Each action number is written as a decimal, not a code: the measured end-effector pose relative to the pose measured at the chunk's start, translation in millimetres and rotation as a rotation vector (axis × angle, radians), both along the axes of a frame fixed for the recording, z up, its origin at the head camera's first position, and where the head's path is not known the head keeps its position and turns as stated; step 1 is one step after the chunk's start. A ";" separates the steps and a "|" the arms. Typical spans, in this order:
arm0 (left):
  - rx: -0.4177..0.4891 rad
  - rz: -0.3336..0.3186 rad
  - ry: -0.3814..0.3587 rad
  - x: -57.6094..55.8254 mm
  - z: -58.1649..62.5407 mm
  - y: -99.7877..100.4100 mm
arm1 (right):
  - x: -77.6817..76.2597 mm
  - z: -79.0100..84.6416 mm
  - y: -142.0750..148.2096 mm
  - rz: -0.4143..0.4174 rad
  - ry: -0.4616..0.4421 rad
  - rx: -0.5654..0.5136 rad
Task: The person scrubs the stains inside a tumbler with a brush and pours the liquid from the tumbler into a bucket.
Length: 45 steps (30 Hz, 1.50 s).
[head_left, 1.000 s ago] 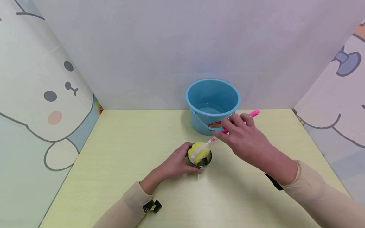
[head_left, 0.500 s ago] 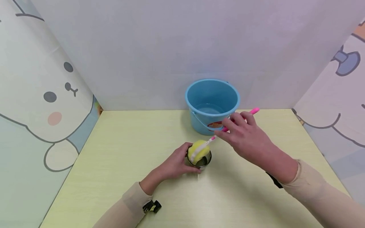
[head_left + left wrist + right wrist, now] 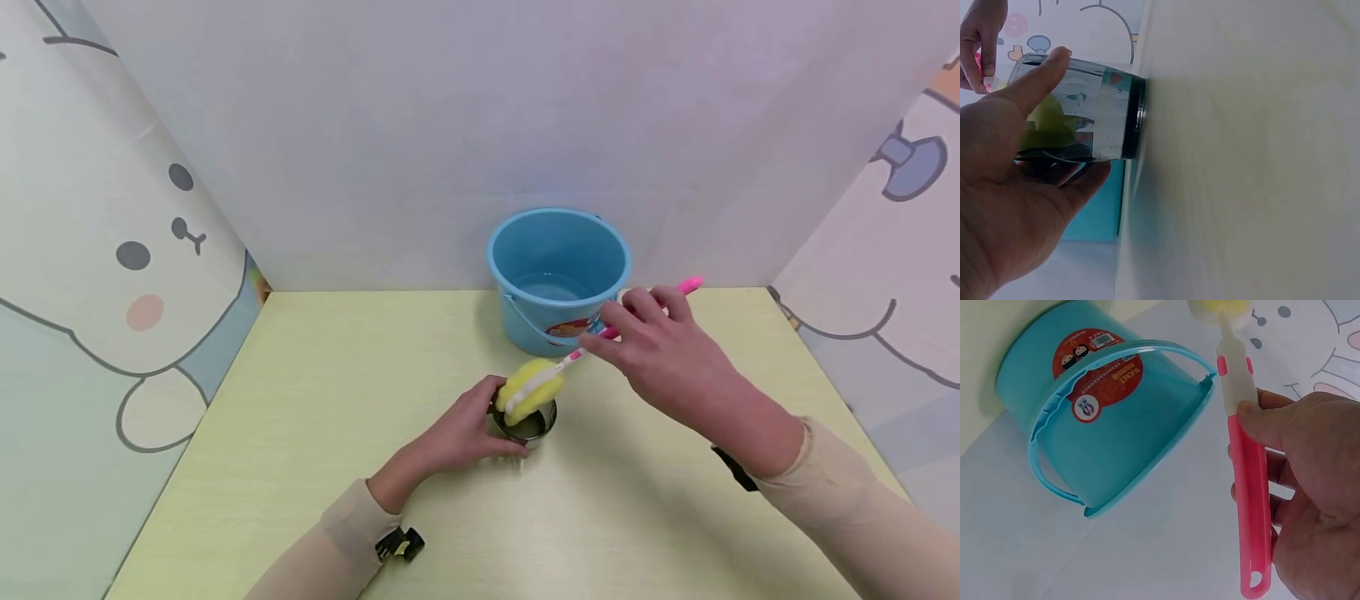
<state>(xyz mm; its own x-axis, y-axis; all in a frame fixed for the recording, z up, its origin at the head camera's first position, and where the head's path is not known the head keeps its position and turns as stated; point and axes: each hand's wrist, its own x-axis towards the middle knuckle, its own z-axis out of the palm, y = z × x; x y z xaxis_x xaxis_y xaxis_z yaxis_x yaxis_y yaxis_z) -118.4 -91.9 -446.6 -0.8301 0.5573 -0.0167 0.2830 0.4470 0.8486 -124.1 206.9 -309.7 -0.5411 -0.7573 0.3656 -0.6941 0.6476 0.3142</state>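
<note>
My left hand [image 3: 465, 425] grips a clear drinking glass [image 3: 1107, 119] from the side, thumb and fingers round its wall. The glass stands upright on the table, its base dark in the left wrist view. My right hand [image 3: 652, 350] holds a sponge bottle brush by its pink handle [image 3: 1250, 506], thumb on the white neck. The brush's yellow sponge head [image 3: 531, 387] slants down into the mouth of the glass, partly above the rim. Through the glass wall the lower sponge shows yellow-green.
A light blue bucket [image 3: 517, 321] with water in it stands behind the glass against the white back wall [image 3: 375, 167]. Its handle hangs down on the near side. Printed cartoon panels [image 3: 150, 275] flank the pale yellow table [image 3: 337, 375].
My right hand has moved up and to the right, drawing the sponge head higher out of the glass and turning it. The left hand and glass have stayed in place.
</note>
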 end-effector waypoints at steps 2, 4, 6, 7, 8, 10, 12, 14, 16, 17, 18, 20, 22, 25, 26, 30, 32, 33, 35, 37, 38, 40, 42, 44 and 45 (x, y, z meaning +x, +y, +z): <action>0.004 -0.005 0.001 -0.2 0.0 0.4 | -0.3 0.2 3.3 -0.006 -0.004 -0.004; 0.012 -0.009 0.001 -0.4 0.1 0.6 | -0.4 0.3 6.5 -0.012 -0.007 -0.006; 0.014 -0.009 0.002 -0.3 0.1 0.8 | 0.0 0.5 9.8 -0.020 -0.012 -0.006; 0.014 -0.009 0.002 -0.3 0.0 0.9 | 0.4 0.9 11.4 -0.025 -0.014 -0.005; 0.012 -0.007 0.003 -0.3 0.1 1.0 | 0.6 1.0 12.9 -0.027 -0.016 -0.005; 0.004 -0.003 0.005 0.0 0.2 1.1 | 0.9 1.4 16.3 -0.032 -0.018 -0.005; -0.006 0.001 0.009 0.2 0.2 1.2 | 1.0 1.4 19.7 -0.032 -0.019 -0.010; -0.013 0.004 0.012 0.4 0.0 1.2 | 0.7 0.5 23.2 -0.034 -0.026 -0.022; -0.013 0.004 0.013 0.4 -0.2 1.3 | 0.6 -0.6 26.8 -0.038 -0.039 -0.036; -0.011 0.003 0.012 0.5 -0.3 1.2 | 0.7 -1.1 28.5 -0.041 -0.046 -0.044; -0.008 0.002 0.011 0.5 -0.3 1.2 | 0.7 -1.7 30.2 -0.044 -0.053 -0.052; -0.004 0.000 0.010 0.5 0.0 1.3 | 1.0 -2.6 33.7 -0.051 -0.066 -0.063; 0.001 -0.003 0.009 0.6 0.4 1.2 | 1.6 -3.1 36.9 -0.061 -0.076 -0.069; 0.008 -0.003 0.010 0.8 0.7 0.9 | 2.9 -3.7 40.5 -0.085 -0.092 -0.072; 0.010 -0.004 0.010 0.8 0.8 0.8 | 3.4 -3.8 41.6 -0.093 -0.099 -0.076; 0.015 -0.003 0.011 1.0 0.7 0.5 | 6.2 -4.7 45.8 -0.124 -0.134 -0.094; 0.018 -0.002 0.009 0.7 0.2 0.4 | 7.3 -5.6 48.3 -0.134 -0.147 -0.106; 0.018 -0.001 0.008 0.5 -0.1 0.3 | 7.7 -6.0 49.7 -0.138 -0.152 -0.113; 0.019 0.000 0.007 0.3 -0.7 0.2 | 8.1 -7.6 52.9 -0.137 -0.156 -0.126; 0.020 0.000 0.007 0.1 -1.3 0.2 | 7.9 -10.0 56.3 -0.135 -0.160 -0.133; 0.020 -0.001 0.008 0.0 -1.5 0.2 | 7.7 -11.3 57.8 -0.133 -0.164 -0.136; 0.022 -0.002 0.009 -0.1 -1.8 0.3 | 7.1 -14.2 60.5 -0.123 -0.177 -0.142; 0.023 -0.003 0.009 -0.1 -1.9 0.3 | 6.4 -16.6 62.4 -0.113 -0.195 -0.146; 0.020 -0.002 0.010 0.0 -1.9 0.2 | 6.1 -18.2 63.7 -0.101 -0.210 -0.148; 0.018 -0.001 0.010 0.2 -2.0 0.1 | 6.1 -18.8 64.2 -0.097 -0.218 -0.147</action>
<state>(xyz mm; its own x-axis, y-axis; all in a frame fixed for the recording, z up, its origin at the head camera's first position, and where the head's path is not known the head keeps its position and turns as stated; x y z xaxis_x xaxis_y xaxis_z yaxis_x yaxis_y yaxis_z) -118.2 -91.8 -448.6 -0.8296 0.5584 0.0017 0.2924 0.4317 0.8533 -118.0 271.1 -328.5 -0.6866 -0.6454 0.3348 -0.6675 0.7420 0.0616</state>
